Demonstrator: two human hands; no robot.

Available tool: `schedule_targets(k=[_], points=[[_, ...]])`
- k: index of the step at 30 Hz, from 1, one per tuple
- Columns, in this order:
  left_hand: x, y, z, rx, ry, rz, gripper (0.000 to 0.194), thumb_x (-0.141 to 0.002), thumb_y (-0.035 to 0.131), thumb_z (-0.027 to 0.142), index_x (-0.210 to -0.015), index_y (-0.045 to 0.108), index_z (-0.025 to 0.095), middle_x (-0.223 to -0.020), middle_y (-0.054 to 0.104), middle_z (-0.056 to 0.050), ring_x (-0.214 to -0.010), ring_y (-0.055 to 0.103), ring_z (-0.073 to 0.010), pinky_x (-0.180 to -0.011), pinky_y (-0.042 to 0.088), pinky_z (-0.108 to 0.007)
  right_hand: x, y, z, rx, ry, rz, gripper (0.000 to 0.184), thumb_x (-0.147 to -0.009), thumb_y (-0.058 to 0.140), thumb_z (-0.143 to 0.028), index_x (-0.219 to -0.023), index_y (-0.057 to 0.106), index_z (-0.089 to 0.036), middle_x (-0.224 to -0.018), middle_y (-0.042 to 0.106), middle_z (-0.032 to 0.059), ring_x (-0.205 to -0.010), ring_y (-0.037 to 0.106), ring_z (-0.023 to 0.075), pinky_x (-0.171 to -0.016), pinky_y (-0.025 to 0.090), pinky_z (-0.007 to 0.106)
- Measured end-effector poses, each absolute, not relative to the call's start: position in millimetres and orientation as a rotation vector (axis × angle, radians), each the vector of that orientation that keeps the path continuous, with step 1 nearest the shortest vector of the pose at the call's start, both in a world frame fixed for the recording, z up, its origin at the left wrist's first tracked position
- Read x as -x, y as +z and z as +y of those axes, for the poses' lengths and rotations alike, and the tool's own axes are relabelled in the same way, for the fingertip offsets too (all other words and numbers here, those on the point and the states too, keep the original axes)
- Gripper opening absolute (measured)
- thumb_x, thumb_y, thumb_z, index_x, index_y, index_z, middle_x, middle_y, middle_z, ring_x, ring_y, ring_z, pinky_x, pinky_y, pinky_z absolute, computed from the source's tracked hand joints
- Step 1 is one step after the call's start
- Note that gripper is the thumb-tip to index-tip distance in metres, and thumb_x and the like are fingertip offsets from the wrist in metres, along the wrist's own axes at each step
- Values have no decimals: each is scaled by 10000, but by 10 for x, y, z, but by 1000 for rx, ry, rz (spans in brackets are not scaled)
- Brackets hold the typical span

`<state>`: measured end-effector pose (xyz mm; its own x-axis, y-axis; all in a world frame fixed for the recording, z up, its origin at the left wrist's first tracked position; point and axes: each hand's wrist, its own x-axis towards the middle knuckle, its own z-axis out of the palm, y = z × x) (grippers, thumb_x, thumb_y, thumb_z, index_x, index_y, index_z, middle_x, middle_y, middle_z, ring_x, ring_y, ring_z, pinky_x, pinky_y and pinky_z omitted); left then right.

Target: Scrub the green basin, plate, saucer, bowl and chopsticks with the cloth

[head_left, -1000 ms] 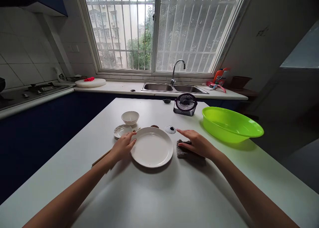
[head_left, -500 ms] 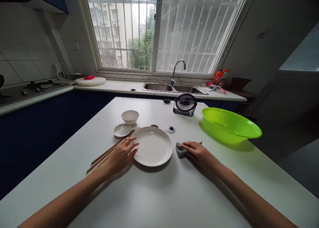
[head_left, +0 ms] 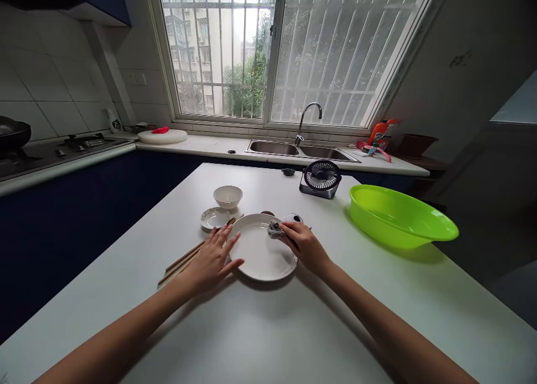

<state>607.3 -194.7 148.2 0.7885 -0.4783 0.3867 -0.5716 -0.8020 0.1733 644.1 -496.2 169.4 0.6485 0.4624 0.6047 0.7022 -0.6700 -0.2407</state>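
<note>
Plate lies mid-frame on the bench in my head view, the left hand spread unclenched at its left rim while the right hand grips a bunched grey cloth at its upper right. I'd steady that rim and keep the cloth flat under even pressure. I can read no brand or label, even on the orange bottle, upper right.
</note>
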Motion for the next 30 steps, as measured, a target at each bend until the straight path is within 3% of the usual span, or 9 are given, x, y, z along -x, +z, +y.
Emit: schedule_targets(k=[7, 13, 20, 30], points=[[-6030, 1581, -1819, -2637, 404, -1023, 491, -947, 511, 520, -1376, 554, 286, -1540, 436, -114, -1447, 377, -288, -1182, 342, -538, -6530, 1601, -4860, 2455, -776, -960, 309, -998, 481, -195, -1252, 656, -174, -1168, 691, 165, -1046, 654, 302, -895, 557, 496], [-6087, 1555, -1789, -2624, 433, -1108, 558, -892, 598, 538, -1386, 545, 284, -1534, 444, -119, -1448, 367, -321, -1175, 342, -571, -6520, 1562, -4848, 2496, -772, -1033, 312, -977, 507, -147, -1249, 657, -175, -1183, 690, 152, -1061, 653, 294, -904, 561, 491], [-6163, 1588, -1777, -2551, 446, -1205, 308, -881, 636, 486, -1061, 679, 240, -1280, 660, -74, -1409, 430, -317, -1173, 351, -579, -6501, 1541, -4876, 2473, -754, -1037, 304, -969, 528, -144, -1242, 658, -171, -1185, 691, 150, -1062, 657, 286, -905, 564, 487], [-6256, 1468, -1772, -2510, 555, -1236, 282, -871, 646, 470, -1010, 663, 225, -1153, 674, -71, -1318, 534, -299, -1153, 394, -545, -6516, 1587, -4866, 2610, -734, -1007, 283, -961, 540, -151, -1216, 663, -167, -1233, 665, 138, -1094, 621, 286, -946, 521, 463]])
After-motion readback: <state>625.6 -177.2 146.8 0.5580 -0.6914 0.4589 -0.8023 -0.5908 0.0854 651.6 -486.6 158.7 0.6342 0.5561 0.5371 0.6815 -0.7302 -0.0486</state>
